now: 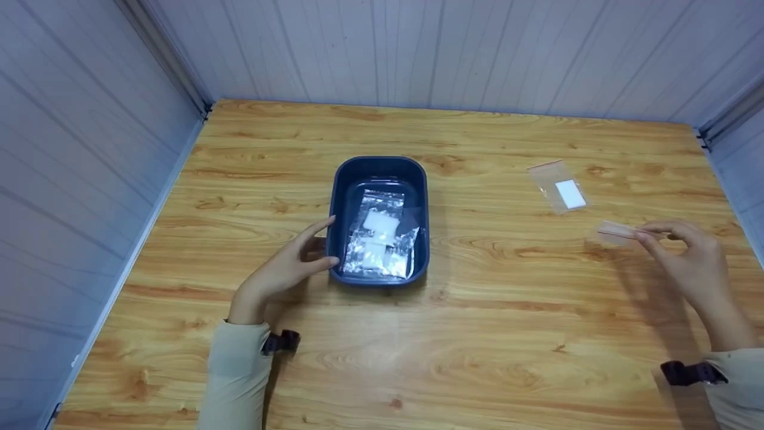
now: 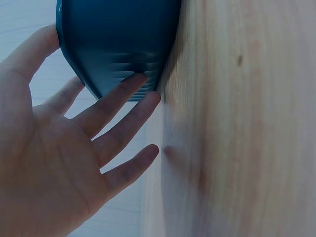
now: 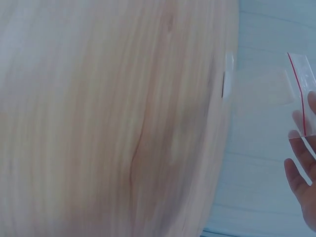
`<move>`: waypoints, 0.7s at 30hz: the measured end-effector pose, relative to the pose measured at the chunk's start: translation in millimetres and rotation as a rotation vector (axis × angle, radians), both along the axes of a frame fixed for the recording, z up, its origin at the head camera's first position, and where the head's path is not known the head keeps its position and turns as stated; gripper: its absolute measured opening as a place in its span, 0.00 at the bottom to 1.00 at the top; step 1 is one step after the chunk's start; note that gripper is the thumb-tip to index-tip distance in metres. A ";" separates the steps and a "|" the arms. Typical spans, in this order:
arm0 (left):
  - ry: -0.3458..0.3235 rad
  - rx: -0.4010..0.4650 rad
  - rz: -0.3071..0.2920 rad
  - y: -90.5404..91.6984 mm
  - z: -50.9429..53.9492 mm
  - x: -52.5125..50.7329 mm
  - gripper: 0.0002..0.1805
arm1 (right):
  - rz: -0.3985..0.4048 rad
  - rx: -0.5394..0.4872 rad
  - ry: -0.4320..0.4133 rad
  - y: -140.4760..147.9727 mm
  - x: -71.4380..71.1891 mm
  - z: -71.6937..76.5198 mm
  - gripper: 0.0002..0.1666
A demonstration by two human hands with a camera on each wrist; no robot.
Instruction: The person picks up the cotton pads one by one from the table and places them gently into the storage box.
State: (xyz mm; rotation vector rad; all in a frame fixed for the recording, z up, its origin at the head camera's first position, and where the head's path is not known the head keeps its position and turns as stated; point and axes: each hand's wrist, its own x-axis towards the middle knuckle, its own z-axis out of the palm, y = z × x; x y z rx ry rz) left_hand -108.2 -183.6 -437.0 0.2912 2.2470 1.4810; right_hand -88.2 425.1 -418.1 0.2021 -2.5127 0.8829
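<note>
Head | my left hand (image 1: 286, 266), spread wide, touches tray (image 1: 379, 170), centre | my right hand (image 1: 692, 257) pinches clear bag (image 1: 616, 230), frame right | best gripped lightly

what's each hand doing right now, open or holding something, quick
Left hand: open, fingers spread, touching the side of the blue bin.
Right hand: closed, pinching a clear bag between thumb and fingers.
</note>
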 end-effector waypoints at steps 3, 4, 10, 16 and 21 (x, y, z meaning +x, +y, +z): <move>0.003 -0.004 0.000 -0.1 0.0 0.0 0.43 | 0.005 -0.010 0.025 -7.0 1.4 2.8 0.08; 0.002 -0.004 0.000 -0.2 0.1 0.1 0.43 | 0.005 -0.009 0.034 -9.4 1.7 3.7 0.08; -0.008 0.004 0.006 -0.6 0.2 0.1 0.43 | 0.033 -0.036 0.068 -21.9 2.6 7.7 0.09; -0.002 0.018 0.001 -0.7 0.4 -0.7 0.42 | 0.069 -0.076 0.087 -31.1 2.1 8.6 0.11; 0.011 0.037 -0.004 -1.6 -0.9 -1.1 0.42 | 0.079 -0.104 0.100 -43.1 1.9 10.3 0.11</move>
